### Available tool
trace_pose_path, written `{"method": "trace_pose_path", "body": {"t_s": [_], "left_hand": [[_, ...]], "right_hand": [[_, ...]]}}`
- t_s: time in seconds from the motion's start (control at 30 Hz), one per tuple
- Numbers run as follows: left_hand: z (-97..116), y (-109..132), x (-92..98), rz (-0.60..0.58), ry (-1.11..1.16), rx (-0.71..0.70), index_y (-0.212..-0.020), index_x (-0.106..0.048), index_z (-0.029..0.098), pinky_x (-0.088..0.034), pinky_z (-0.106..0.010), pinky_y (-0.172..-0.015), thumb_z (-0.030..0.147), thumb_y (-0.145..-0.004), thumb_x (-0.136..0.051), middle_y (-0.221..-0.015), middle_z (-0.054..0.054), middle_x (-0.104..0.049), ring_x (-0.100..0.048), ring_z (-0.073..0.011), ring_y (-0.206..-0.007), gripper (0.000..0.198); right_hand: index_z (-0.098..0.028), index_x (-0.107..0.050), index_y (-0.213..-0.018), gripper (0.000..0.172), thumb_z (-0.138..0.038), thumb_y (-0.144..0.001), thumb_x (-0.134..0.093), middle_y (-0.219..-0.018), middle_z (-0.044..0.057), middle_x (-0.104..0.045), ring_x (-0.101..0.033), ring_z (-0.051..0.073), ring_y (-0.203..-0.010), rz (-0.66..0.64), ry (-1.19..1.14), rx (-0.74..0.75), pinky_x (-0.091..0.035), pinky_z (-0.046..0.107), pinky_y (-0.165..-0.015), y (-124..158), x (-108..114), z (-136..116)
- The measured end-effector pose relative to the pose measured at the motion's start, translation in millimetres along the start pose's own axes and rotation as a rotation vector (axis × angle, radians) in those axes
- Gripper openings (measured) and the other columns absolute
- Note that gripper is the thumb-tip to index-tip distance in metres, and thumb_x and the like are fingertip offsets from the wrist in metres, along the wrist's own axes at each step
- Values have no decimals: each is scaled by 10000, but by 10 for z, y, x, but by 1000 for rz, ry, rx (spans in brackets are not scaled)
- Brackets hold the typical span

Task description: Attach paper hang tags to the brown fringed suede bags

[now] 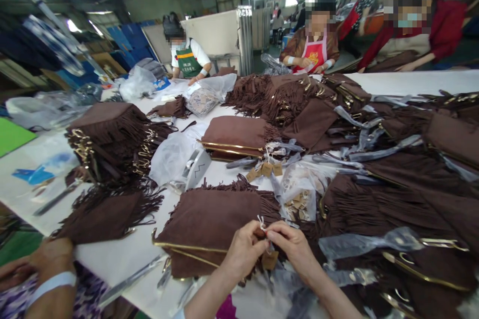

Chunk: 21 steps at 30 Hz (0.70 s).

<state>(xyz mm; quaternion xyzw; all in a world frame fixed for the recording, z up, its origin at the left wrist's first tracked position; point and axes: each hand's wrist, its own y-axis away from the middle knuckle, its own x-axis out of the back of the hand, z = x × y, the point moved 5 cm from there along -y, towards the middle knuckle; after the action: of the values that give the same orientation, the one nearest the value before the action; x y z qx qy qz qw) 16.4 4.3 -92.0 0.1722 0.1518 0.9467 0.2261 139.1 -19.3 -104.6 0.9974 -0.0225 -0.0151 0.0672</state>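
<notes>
Brown and fringed, with gold along its near edge, the bag point(215, 212) lies on the white table point(108, 259) in the head view, directly before the person. At the bag's near right corner, the left hand point(245, 251) and the right hand point(292, 241) meet, thumb and forefinger of each apparently pinching the white string point(261, 222), whose loose end sticks up above them. A cardboard tag point(270, 260) hangs just below the fingers.

The stringing looks partway done: the tag is at the corner, but the string is not yet let go. Behind the bag, a second bag point(239, 129) has cardboard tags point(267, 168) at its near right corner, so it seems to be finished. Much seems left, since a clear sack point(298, 199) just behind and right of the bag holds more tags.

Counted: two hands at work, one tag under them, about four by the second bag, and one sack, its tags too jumbled to number. Left of the bag are one stack of brown bags point(107, 119) and, nearer, one flat brown piece point(101, 214) with a co-worker's hand point(52, 254) at it; the heap point(374, 204) to the right overlaps too much to count
</notes>
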Motion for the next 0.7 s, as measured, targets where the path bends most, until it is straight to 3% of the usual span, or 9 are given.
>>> {"method": "trace_pose_path", "body": {"t_s": [0.2, 0.33, 0.57, 0.7], "left_hand": [[-24, -19, -91, 82, 184, 19, -644, -553, 145, -347, -190, -479, 234, -599, -562, -529, 57, -485, -414, -71, -483, 100], [-15, 2, -119, 116, 179, 7, -609, -551, 143, -326, -190, -445, 242, -591, -565, -479, 63, -478, -412, -67, -435, 102], [8, 70, -52, 86, 219, 31, -566, -549, 140, -266, -186, -388, 271, -575, -589, -375, 52, -479, -413, -74, -361, 138], [19, 45, 30, 80, 309, 22, -565, -554, 135, -266, -184, -402, 274, -565, -579, -405, 39, -506, -398, -57, -370, 141]], "right_hand": [[-169, -664, -664, 226, -379, -702, -590, -660, 15, -622, -556, 167, -654, 100, 47, 21, -424, 259, -629, 88, 26, -44], [-169, -668, -688, 221, -366, -715, -571, -698, 33, -634, -568, 183, -690, 131, 101, 80, -426, 272, -653, 150, 8, -56], [-188, -613, -640, 198, -334, -739, -522, -663, 19, -574, -531, 178, -671, 252, 244, 166, -394, 274, -638, 260, 8, -201], [-202, -592, -707, 173, -338, -733, -489, -716, 18, -578, -537, 184, -706, 294, 297, 134, -406, 282, -682, 294, -25, -115]]}}
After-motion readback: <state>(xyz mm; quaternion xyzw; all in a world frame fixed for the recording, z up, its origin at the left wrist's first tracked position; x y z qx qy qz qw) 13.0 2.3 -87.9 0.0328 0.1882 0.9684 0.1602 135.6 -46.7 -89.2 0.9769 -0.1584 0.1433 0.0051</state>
